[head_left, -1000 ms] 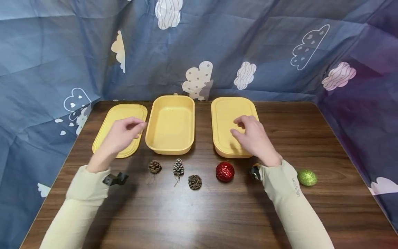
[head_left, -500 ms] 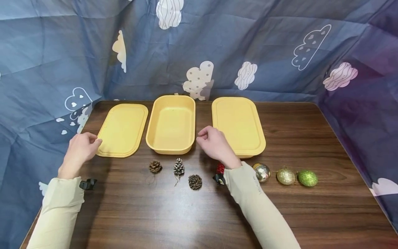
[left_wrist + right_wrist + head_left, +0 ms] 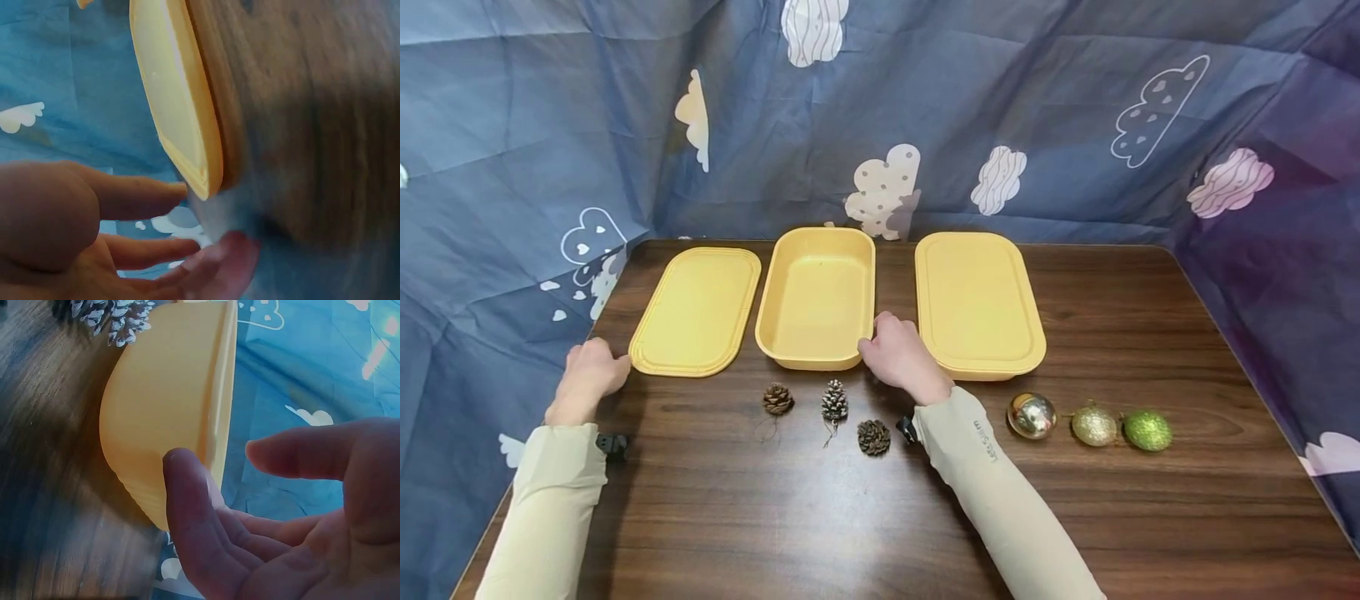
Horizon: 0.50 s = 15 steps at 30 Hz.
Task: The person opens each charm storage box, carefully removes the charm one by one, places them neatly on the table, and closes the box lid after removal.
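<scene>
My left hand [image 3: 589, 373] is beside the near-left corner of a flat yellow lid [image 3: 696, 312]. In the left wrist view, thumb and fingers stand apart with nothing between them, just short of the lid's corner [image 3: 203, 181]. My right hand [image 3: 901, 352] is at the near-right corner of an uncovered yellow box [image 3: 816, 365]. The right wrist view has its fingers [image 3: 187, 494] in front of the outer wall of the box [image 3: 169, 394], contact unclear, while the thumb [image 3: 294, 452] is clear of the rim. Nothing is visible inside the box.
A lidded yellow box [image 3: 981, 304] stands right. In front lie a brown pinecone [image 3: 778, 399], a frosted pinecone [image 3: 834, 402], a dark pinecone [image 3: 874, 437], a silver bauble [image 3: 1032, 416], a gold glitter bauble [image 3: 1093, 426] and a green bauble [image 3: 1147, 430]. Patterned blue cloth hangs behind.
My right hand has moved left from over the lidded box to the uncovered box's corner; its sleeve now hides the red bauble. My left hand has moved left and down to the lid's near corner.
</scene>
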Available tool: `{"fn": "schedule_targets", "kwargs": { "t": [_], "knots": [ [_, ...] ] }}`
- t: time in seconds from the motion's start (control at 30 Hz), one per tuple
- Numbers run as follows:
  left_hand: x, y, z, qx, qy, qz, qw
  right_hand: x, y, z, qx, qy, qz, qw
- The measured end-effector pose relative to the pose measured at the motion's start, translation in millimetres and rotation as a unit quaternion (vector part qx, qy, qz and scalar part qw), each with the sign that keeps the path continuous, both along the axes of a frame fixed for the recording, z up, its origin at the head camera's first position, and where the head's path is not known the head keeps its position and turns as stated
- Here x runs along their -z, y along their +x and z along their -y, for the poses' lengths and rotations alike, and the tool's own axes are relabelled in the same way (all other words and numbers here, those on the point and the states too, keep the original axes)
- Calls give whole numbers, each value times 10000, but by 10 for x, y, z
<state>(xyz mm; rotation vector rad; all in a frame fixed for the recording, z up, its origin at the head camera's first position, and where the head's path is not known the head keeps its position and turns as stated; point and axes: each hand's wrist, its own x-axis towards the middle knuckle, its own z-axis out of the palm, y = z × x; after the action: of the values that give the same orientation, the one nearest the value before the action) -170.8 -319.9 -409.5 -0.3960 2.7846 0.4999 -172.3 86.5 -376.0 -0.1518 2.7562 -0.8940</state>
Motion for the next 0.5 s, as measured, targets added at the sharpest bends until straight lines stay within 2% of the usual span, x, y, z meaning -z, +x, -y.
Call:
{"fn": "schedule_targets", "kwargs": {
  "t": [0.17,0.3,0.5],
  "knots": [
    [69,-87,-4,371,-102,-82,9992,37,-24,28,53,270,-75,9996],
    [131,-138,-32,255,20,-244,9994,61,-43,42,158,434,-136,9988],
    [160,-162,-64,-229,219,-192,9993,67,-62,82,238,613,-122,9978]
  ]
}}
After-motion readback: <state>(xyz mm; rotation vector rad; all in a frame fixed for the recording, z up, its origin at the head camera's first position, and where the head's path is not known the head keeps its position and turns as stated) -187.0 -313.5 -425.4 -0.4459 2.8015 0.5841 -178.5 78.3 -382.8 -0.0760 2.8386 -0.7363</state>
